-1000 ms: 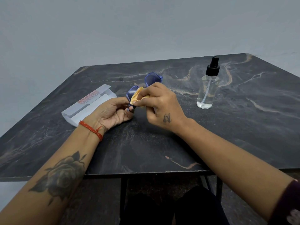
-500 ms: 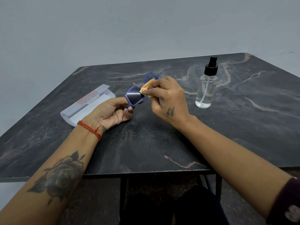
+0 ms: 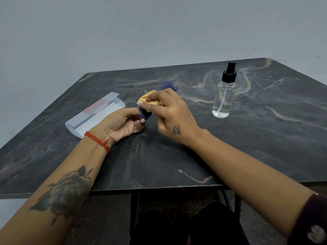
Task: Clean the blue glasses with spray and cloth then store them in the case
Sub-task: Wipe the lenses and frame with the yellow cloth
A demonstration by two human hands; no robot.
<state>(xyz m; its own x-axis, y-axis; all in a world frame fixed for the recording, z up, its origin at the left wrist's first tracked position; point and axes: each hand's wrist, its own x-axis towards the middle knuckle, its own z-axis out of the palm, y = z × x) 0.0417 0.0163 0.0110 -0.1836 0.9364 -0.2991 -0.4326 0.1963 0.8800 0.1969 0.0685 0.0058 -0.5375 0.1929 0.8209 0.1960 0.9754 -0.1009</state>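
Wiping step is in hand: left hand holds the blue glasses above the counter, its grip on the frame end; right hand pinches the cloth against 1 lens. Next move likely calls for folding and casing in the open case.

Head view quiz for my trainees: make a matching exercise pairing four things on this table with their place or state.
Things:
1. blue glasses
2. cloth
3. spray bottle
4. case

Place or state:
A. stands upright, untouched, on the right of the table
B. lies open on the left
C. pinched by the right hand against a lens
D. held from below by the left hand

Pairs: 1-D, 2-C, 3-A, 4-B
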